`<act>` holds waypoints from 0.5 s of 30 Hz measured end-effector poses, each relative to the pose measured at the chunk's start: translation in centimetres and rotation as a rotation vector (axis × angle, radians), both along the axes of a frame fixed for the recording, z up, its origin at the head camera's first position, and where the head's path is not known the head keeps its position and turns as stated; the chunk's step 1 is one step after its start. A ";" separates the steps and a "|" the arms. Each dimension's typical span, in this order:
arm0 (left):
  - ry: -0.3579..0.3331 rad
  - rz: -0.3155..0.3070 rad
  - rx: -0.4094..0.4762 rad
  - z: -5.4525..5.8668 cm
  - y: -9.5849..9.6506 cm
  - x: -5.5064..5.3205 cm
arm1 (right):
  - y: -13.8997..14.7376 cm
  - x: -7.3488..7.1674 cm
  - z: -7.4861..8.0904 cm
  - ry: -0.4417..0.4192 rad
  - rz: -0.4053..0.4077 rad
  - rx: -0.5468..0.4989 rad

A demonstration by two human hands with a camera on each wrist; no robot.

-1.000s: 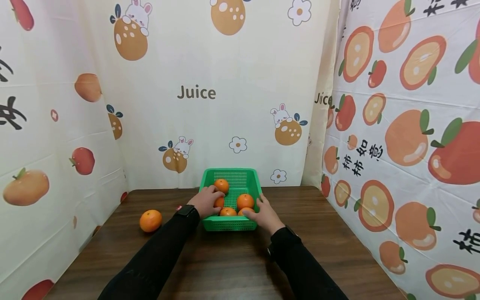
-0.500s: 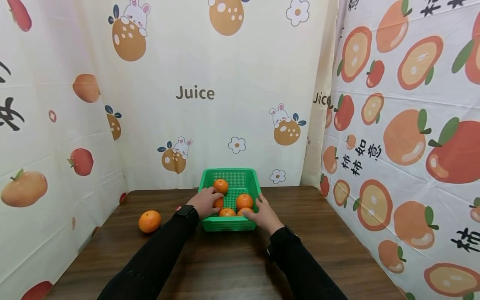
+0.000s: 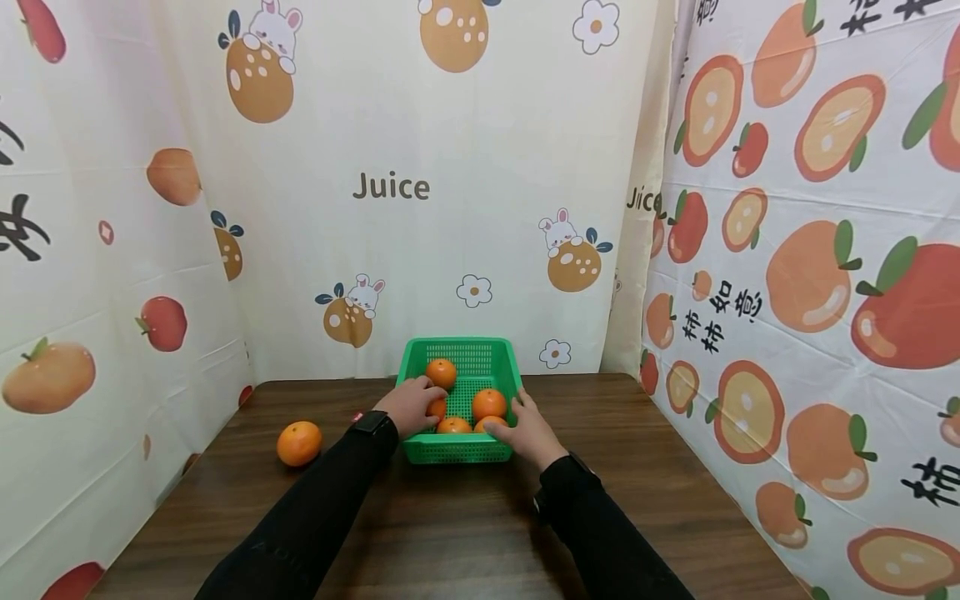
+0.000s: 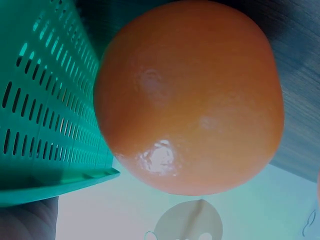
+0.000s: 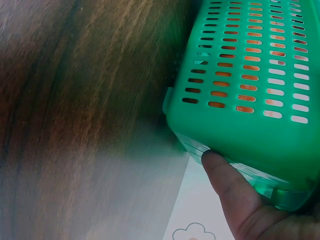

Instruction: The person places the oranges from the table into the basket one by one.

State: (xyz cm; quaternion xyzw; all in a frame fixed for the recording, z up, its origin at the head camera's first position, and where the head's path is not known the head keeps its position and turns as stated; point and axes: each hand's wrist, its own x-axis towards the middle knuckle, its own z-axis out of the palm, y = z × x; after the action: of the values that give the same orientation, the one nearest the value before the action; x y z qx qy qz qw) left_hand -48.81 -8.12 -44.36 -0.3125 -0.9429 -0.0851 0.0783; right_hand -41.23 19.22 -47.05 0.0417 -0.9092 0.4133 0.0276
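A green plastic basket (image 3: 459, 450) with slotted walls stands on the dark wooden table, holding several oranges (image 3: 489, 404). My left hand (image 3: 408, 406) reaches over the basket's left rim, thumb and fingers around an orange (image 3: 437, 407) inside; the hand partly hides it. On the right side, my right hand (image 3: 534, 433) grips the basket wall, thumb over the rim and fingers outside. One finger (image 5: 227, 185) lies against the outer wall in the right wrist view. A large, close orange (image 4: 190, 100) sits outside the basket in the left wrist view.
One orange (image 3: 300, 442) lies on the table (image 3: 465, 533), left of the basket. A small red item (image 3: 357, 416) shows beside the left wrist. Fruit-printed cloths hang behind the table (image 3: 480, 208) and along both sides.
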 end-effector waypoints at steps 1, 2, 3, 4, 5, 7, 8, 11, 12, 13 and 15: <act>-0.005 0.001 0.003 0.0 0.0 0.0 | 0.0 0.0 0.0 0.000 0.000 0.004; -0.007 0.001 0.005 0.1 0.0 0.1 | 0.0 -0.1 0.0 0.001 -0.001 0.008; -0.011 0.000 0.006 0.1 0.0 0.0 | 0.1 -0.1 -0.1 0.004 0.000 0.012; -0.013 0.000 0.004 0.1 0.0 0.1 | 0.1 -0.1 -0.1 0.005 0.001 0.015; -0.014 0.000 0.004 0.2 0.0 0.1 | 0.1 -0.1 -0.1 0.007 0.001 0.015; -0.014 0.001 -0.002 0.3 0.1 0.3 | 0.0 -0.1 -0.1 0.008 0.002 0.012; -0.011 0.001 -0.006 0.3 0.1 0.3 | 0.0 -0.1 -0.1 0.009 0.003 0.013; -0.010 0.001 -0.014 0.3 0.1 0.5 | 0.0 0.0 0.0 0.011 0.004 0.017; -0.012 0.000 -0.015 0.3 0.1 0.5 | 0.0 0.0 0.0 0.010 0.004 0.017; -0.013 -0.001 -0.016 0.4 0.1 0.5 | 0.0 0.0 0.1 0.009 0.004 0.017; -0.018 -0.004 -0.017 0.4 0.1 0.5 | 0.0 0.0 0.1 0.007 0.004 0.014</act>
State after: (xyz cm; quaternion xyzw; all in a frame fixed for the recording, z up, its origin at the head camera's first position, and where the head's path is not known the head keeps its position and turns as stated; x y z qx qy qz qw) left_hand -48.32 -8.00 -43.93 -0.3143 -0.9435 -0.0802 0.0671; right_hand -41.24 19.21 -46.96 0.0453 -0.9119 0.4069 0.0294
